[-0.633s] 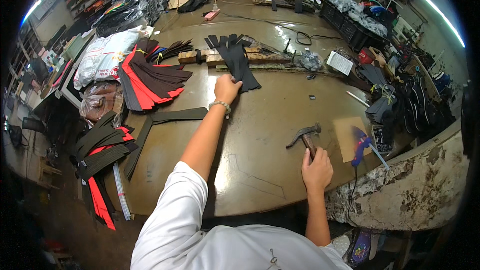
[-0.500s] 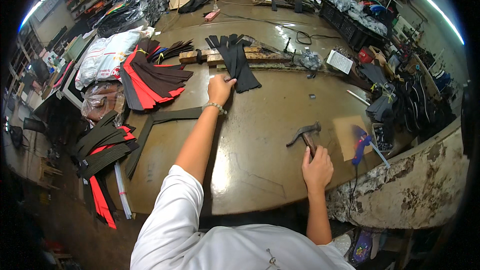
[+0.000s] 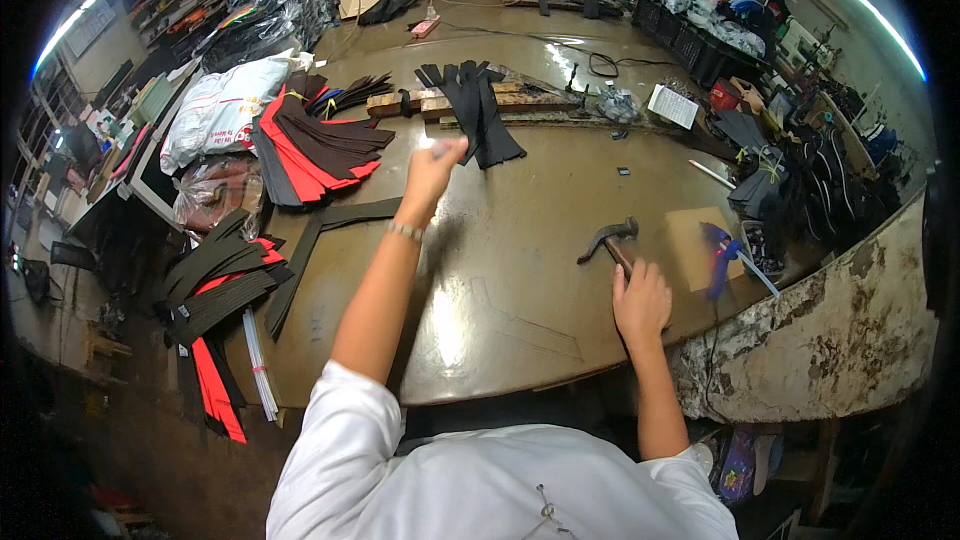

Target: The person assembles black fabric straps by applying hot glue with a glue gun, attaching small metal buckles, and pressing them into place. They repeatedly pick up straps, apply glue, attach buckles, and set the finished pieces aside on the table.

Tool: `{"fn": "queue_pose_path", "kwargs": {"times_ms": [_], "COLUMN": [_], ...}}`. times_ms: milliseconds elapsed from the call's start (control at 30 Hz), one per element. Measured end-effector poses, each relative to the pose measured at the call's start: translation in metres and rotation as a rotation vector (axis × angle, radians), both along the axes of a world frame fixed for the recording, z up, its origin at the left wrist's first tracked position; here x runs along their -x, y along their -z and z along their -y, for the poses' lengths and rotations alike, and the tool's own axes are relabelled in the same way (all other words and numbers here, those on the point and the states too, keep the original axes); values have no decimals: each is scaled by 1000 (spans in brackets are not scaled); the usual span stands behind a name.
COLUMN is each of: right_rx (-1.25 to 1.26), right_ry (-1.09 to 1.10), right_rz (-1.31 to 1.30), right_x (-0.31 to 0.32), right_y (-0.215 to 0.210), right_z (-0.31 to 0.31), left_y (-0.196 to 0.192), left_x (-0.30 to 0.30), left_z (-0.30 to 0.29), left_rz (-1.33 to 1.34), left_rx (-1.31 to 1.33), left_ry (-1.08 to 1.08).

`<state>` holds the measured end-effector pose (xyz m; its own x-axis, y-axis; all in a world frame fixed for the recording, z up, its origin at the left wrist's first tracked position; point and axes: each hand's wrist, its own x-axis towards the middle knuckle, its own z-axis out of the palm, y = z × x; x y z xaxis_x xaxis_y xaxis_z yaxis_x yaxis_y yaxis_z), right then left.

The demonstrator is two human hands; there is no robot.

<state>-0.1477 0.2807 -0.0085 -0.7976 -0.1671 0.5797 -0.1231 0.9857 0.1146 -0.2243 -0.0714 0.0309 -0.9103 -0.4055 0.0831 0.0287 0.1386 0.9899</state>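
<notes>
Toward the middle of the table my left hand [image 3: 434,178] is raised, its fingers pinched together and partly blurred; what they hold, if anything, I cannot make out. Just beyond its fingertips lie several black fabric strips [image 3: 486,130], draped across wooden bars [image 3: 510,103]. My right hand [image 3: 642,302] is wrapped round the wooden handle of a claw hammer [image 3: 608,236], whose dark metal head lies at the table surface. Left of my left forearm lie dark angled strips [image 3: 318,223] on the table.
Bundles of red and dark strips [image 3: 310,155] and a white sack [image 3: 225,105] crowd the left side. A glue gun [image 3: 719,265] sits beside a tan board [image 3: 690,225] at the right. Black crates [image 3: 695,45] stand at the far right. Other people sit across the table.
My left hand has drawn back a little to the left, away from the black strips it was touching. My right hand stays on the hammer; the whole view has shifted slightly.
</notes>
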Motion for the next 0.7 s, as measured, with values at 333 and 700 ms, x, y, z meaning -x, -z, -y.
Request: {"fn": "queue_pose_path", "kwargs": {"times_ms": [333,700], "right_rx": [1881,1101], "right_ry": [-660,-858], "right_rz": [1995,1338], "right_x": [-34,114], "right_y": [-16,-22], "right_z": [145,194], "left_y": [6,28], "left_x": [-227,-288], "left_z": [-60,-93], "left_rz": [194,70], "left_rx": [-37,676], "left_ry": [9,-30]}}
